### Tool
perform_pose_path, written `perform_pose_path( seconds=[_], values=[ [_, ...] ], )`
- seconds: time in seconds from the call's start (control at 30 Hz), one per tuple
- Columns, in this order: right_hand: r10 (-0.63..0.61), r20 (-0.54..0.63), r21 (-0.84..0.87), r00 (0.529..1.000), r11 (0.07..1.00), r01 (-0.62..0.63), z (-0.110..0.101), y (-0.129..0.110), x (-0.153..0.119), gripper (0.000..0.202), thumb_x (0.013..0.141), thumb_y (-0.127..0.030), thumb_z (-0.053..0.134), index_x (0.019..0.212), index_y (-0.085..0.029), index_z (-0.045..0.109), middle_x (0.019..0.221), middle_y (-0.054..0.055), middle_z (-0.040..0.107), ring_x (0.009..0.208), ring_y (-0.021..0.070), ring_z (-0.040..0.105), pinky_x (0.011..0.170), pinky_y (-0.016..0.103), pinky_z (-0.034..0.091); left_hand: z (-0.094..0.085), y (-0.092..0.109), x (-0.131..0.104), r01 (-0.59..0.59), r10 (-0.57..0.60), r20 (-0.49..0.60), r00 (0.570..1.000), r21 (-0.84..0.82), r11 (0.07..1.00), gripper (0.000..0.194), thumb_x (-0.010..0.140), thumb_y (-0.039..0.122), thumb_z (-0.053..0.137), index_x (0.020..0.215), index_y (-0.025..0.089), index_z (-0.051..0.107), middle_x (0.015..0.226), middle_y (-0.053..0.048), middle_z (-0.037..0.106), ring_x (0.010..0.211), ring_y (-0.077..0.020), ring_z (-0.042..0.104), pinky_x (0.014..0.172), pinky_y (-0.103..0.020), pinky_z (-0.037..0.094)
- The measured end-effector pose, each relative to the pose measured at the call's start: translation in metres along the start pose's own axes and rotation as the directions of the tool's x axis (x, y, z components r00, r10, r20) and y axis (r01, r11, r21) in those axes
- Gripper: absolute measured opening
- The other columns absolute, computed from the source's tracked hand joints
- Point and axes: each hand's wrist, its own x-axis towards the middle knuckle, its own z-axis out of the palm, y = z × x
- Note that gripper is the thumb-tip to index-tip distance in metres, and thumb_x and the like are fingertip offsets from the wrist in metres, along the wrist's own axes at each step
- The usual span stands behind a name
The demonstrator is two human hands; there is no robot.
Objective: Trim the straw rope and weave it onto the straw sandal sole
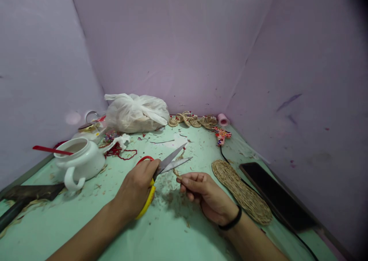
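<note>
My left hand (139,188) is closed around the handles of scissors (171,160) with red and yellow grips. Their blades stand apart and point right, above the green table. Close to the blades, my right hand (201,192) pinches a short twisted straw cord (176,173) between thumb and fingers. The cord rises from the fingertips beside the lower blade. A black band circles my right wrist. Right of this hand lies a woven straw sole (241,192).
A white pot (80,163) with a red stick stands left, near a dark hammer-like tool (31,194). Behind are a white plastic bag (136,113), red thread (116,151) and small woven pieces (191,120). Right lie a glue gun (221,135), its cable and a black phone-like slab (276,196).
</note>
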Motion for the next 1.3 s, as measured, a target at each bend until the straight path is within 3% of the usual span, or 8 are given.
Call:
perform_pose_path(
  seconds=[0.2,0.4,0.6,0.77,0.87,1.0,1.13,1.3],
  values=[
    [-0.211,-0.176,-0.330,0.962,0.933,0.144,0.007,0.012,0.004,0.015,0.061,-0.028,0.065,0.060,-0.014,0.058,0.047,-0.002,0.054,0.037,0.0074,0.043,0.039,0.021,0.033,0.006,0.009,0.002,0.205,-0.220,-0.016,0.975,-0.303,0.930,0.014,0.079,0.026,0.042,0.090,0.020,0.046,0.067,0.003,0.050,0.056,-0.0108,0.045,0.055,-0.022,0.037],
    [-0.428,0.032,-0.622,0.903,0.699,0.353,0.015,0.027,-0.006,0.011,0.071,-0.022,0.054,0.064,-0.017,0.062,0.056,0.001,0.058,0.051,0.0113,0.049,0.048,0.023,0.036,0.005,0.025,0.013,0.381,-0.370,0.161,0.915,-0.649,0.659,0.027,0.065,0.025,0.059,0.088,0.018,0.048,0.063,0.005,0.051,0.055,-0.0099,0.048,0.050,-0.020,0.038],
    [-0.240,-0.054,-0.417,0.969,0.887,0.196,0.017,0.021,-0.003,0.012,0.066,-0.026,0.060,0.066,-0.015,0.062,0.052,0.000,0.055,0.048,0.0097,0.045,0.046,0.022,0.033,-0.001,0.015,0.022,0.352,-0.479,0.047,0.876,-0.743,0.570,0.021,0.061,0.018,0.060,0.080,0.016,0.051,0.056,0.007,0.046,0.050,-0.0075,0.043,0.047,-0.019,0.035],
    [-0.048,0.065,-0.264,0.997,0.962,0.063,0.015,0.019,0.001,0.025,0.066,-0.036,0.062,0.070,-0.012,0.068,0.046,-0.003,0.047,0.041,0.0050,0.030,0.041,0.020,0.021,-0.003,0.009,0.019,0.203,-0.458,-0.047,0.887,-0.853,0.481,0.022,0.066,0.022,0.060,0.084,0.018,0.050,0.066,0.002,0.057,0.063,-0.0127,0.057,0.057,-0.022,0.043],
    [-0.156,0.090,-0.299,0.984,0.938,0.176,0.017,0.018,-0.005,0.024,0.068,-0.037,0.061,0.074,-0.015,0.070,0.048,-0.003,0.049,0.044,0.0075,0.035,0.044,0.022,0.025,0.002,0.011,0.018,0.187,-0.489,-0.064,0.870,-0.874,0.448,0.021,0.065,0.020,0.060,0.082,0.019,0.048,0.063,0.003,0.057,0.062,-0.0126,0.058,0.053,-0.021,0.043],
    [-0.431,0.181,-0.435,0.884,0.771,0.465,0.021,0.015,-0.014,0.022,0.076,-0.031,0.054,0.068,-0.017,0.070,0.052,0.000,0.052,0.053,0.0122,0.046,0.052,0.025,0.033,0.014,0.018,0.021,0.293,-0.536,0.029,0.844,-0.862,0.413,0.019,0.065,0.017,0.056,0.081,0.019,0.045,0.056,0.005,0.054,0.047,-0.0094,0.051,0.044,-0.019,0.039],
    [-0.389,0.143,-0.398,0.910,0.819,0.413,0.019,0.013,-0.013,0.021,0.074,-0.031,0.056,0.068,-0.017,0.069,0.051,0.000,0.051,0.049,0.0107,0.044,0.048,0.023,0.031,0.017,0.013,0.025,0.329,-0.460,0.028,0.888,-0.737,0.590,0.013,0.070,0.020,0.051,0.082,0.018,0.046,0.057,0.005,0.051,0.045,-0.0088,0.048,0.046,-0.020,0.038],
    [-0.200,-0.098,-0.178,0.975,0.967,0.180,0.006,0.006,-0.001,0.027,0.068,-0.035,0.061,0.081,-0.013,0.068,0.047,-0.004,0.046,0.036,0.0033,0.021,0.037,0.021,0.011,0.004,-0.006,0.017,0.254,-0.275,-0.046,0.960,-0.264,0.930,0.016,0.078,0.026,0.042,0.089,0.018,0.050,0.059,0.003,0.050,0.050,-0.0107,0.045,0.051,-0.022,0.036]
  ],
)
